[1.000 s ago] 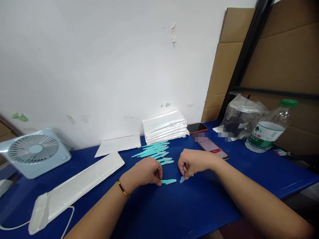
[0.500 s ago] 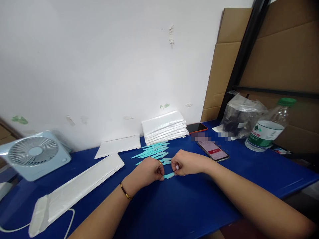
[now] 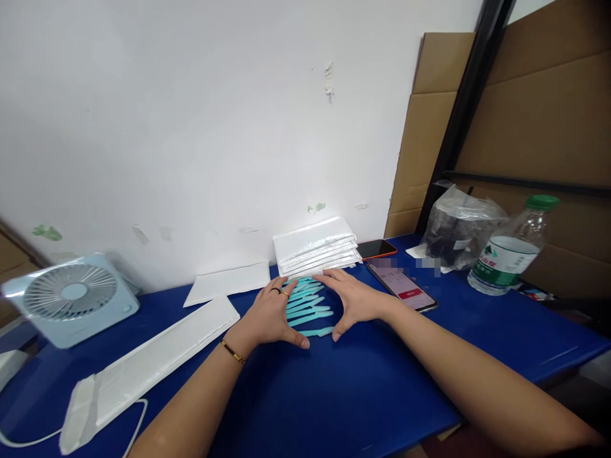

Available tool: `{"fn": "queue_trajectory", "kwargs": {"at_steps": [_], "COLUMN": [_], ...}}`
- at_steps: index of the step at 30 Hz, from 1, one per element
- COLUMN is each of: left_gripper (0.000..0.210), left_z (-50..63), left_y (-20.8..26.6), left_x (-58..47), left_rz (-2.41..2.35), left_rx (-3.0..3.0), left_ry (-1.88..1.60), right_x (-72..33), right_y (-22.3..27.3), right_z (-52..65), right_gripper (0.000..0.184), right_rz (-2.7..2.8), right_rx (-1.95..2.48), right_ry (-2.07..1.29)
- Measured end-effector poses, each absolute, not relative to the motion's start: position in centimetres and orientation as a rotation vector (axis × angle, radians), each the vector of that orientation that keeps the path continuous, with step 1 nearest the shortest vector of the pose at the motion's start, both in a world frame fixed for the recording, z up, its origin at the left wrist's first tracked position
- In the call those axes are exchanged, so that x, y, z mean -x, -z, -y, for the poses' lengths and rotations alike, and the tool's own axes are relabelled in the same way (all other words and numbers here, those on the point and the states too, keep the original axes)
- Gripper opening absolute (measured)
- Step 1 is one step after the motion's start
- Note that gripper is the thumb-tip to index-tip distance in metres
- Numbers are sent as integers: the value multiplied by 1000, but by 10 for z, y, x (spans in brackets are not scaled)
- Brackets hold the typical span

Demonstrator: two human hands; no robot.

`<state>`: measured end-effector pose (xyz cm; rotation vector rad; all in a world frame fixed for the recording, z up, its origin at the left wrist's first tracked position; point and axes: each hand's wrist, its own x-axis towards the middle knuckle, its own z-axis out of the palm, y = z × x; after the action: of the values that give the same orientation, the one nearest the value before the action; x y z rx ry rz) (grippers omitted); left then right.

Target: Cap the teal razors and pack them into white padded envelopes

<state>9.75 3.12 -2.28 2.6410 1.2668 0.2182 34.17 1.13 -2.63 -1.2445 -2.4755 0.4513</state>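
Note:
A row of slim turquoise eyebrow razors (image 3: pixel 309 315) lies on the blue table, one behind another, roughly crosswise. The nearest razor (image 3: pixel 316 332) sits a little apart at the front. My left hand (image 3: pixel 273 316) is open at the row's left side, thumb apart and fingers reaching toward the back, hiding the razors' left ends. Opposite it, my right hand (image 3: pixel 354 300) curves open around the right ends, its thumb beside the nearest razor's tip. Neither hand grips anything that I can see.
Behind the razors, white padded envelopes (image 3: pixel 315 245) are stacked against the wall. A long white envelope (image 3: pixel 165 362) and a fan (image 3: pixel 74 299) are to the left. Two phones (image 3: pixel 403 286) (image 3: pixel 377 249), a bagged container (image 3: pixel 458 229) and a water bottle (image 3: pixel 508 254) stand or lie to the right.
Both hands have let go of the front razor, which now lies on the table. Their fingers have opened and spread forward along both sides of the row.

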Motion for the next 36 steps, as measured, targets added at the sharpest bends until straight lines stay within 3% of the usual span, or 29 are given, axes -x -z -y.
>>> {"fn": "queue_trajectory", "kwargs": {"at_steps": [2, 5, 8, 16, 18, 22, 24, 29, 36], "left_gripper": [127, 118, 103, 38, 36, 45, 38, 26, 26], "left_z": [-38, -44, -44, -20, -15, -12, -13, -13, -3], "left_y": [32, 43, 45, 37, 37, 40, 42, 47, 40], "left_x": [-91, -87, -89, -103, -108, -120, -126, -134, -129], "left_rz": [-1320, -1324, -1335, -1162, -1194, -1361, -1390, -1411, -1485], "left_rx": [-2627, -2608, -2616, -2664, -2678, -2674, -2692, -2721, -2776], "left_ry": [-145, -141, -216, -295, -305, -188, -131, -117, -158], "right_x": [-343, -342, -340, -321, -318, -317, -318, -316, -314], "right_y": [36, 51, 55, 43, 43, 44, 45, 50, 45], "right_z": [-23, -36, -39, -17, -12, -12, -13, -11, 0], "right_gripper": [129, 124, 105, 39, 43, 72, 64, 20, 29], "right_rz": [2496, 2497, 2444, 2556, 2543, 2442, 2455, 2544, 2378], "right_rx": [1276, 1272, 1218, 1055, 1054, 1228, 1329, 1256, 1149], "right_ry": [-507, -604, -555, -379, -320, -126, -68, -71, -516]}}
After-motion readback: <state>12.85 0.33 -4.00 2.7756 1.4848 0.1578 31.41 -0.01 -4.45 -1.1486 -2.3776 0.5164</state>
